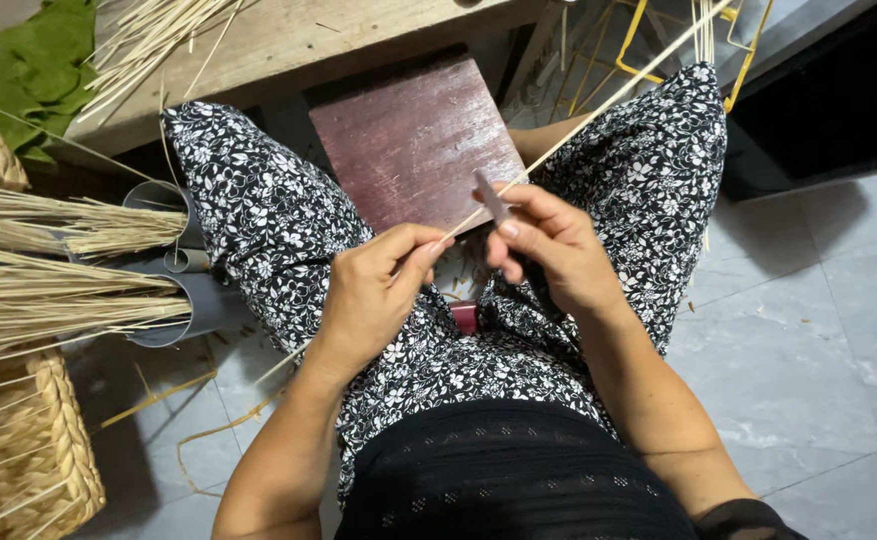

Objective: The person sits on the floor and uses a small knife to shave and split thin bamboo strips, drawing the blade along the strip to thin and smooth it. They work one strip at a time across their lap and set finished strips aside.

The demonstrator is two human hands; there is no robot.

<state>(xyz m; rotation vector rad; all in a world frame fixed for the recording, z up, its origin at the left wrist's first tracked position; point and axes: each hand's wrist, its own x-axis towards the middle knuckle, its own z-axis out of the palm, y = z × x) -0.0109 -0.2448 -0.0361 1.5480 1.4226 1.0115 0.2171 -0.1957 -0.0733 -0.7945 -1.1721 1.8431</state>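
Grey tiled floor (818,330) with woven baskets (18,450), grey tubes (183,300) of straw, perhaps loose strands.

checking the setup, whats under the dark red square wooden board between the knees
The dark red square wooden board overlaps a pale wooden plank at its far edge; its near end sits between the floral-trousered knees. Whatever is directly beneath is covered.

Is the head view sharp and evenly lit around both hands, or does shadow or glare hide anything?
Head view: left hand, right hand and the thin straw are sharp under soft, even light; no glare; the dark top-right corner hides detail; frame edges bow slightly from the wide lens.
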